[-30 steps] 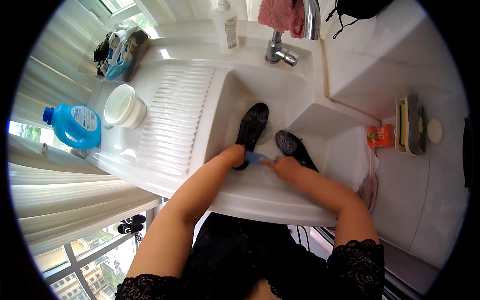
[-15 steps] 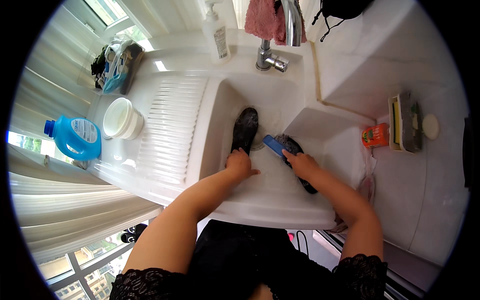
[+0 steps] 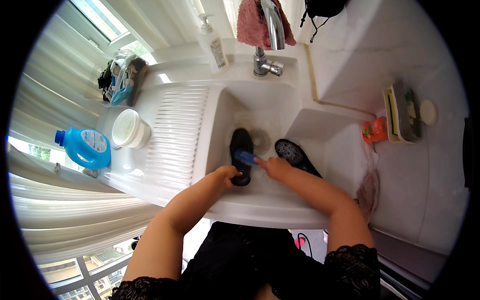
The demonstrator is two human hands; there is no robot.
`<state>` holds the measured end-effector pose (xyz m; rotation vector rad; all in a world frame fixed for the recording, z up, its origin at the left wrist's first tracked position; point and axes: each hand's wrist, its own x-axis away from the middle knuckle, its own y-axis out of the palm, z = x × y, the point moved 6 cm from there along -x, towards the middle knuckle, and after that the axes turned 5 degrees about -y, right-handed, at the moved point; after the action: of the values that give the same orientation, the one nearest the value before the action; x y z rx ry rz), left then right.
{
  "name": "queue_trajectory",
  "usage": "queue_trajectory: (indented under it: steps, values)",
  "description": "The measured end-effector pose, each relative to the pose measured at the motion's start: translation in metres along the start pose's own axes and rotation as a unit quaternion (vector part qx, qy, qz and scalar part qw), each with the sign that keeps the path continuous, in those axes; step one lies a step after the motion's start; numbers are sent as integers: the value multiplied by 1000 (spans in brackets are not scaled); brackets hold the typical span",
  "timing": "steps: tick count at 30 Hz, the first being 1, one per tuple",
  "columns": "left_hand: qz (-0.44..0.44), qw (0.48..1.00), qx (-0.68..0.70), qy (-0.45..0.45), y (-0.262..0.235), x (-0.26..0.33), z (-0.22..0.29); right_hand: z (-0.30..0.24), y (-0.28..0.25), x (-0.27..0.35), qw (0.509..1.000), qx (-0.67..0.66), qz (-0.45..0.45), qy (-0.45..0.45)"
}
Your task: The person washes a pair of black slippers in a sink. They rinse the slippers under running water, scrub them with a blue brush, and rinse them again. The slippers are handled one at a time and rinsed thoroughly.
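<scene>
Frame centre: I am watching the left hand [image 3: 228,174] gripping a black shoe [image 3: 241,139], the right hand [image 3: 277,168] holding a blue brush [image 3: 245,157], apparently scrubbing; the next stroke is likely needing steady bracing.

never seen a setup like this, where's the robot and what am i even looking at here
There is no robot: these are a person's own two bare hands. The view comes from a wide fisheye camera worn on the head, looking down, so straight edges bend and the corners are black.

Below is a white sink. The left hand holds one black shoe near its lower end. The right hand grips a blue brush over that shoe. A second black shoe, sudsy, lies to the right in the basin.

On the left are a ridged washboard, a white tub and a blue jug; a pink cloth hangs on the faucet.
</scene>
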<state>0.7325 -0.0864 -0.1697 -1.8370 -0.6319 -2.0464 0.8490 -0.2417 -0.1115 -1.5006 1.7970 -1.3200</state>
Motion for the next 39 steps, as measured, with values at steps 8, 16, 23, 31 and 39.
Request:
queue_trajectory:
  steps: [8, 16, 23, 31, 39]
  values:
    - [119, 989, -77, 41, -4, 26, 1, -28, 24, -9, 992, 47, -90, -74]
    - [145, 979, -136, 42, -7, 24, 5, 29, 11, -58, 994, 66, 48, 74]
    - [140, 966, -203, 78, 0, 29, 12, 23, 10, -32, 992, 102, -22, 65]
    - [69, 986, -101, 112, -2, 13, 12, 1, 3, -55, 996, 72, 16, 58]
    - [-25, 993, -41, 107, 3, 3, 17, 38, -29, -53, 975, -37, 53, 215]
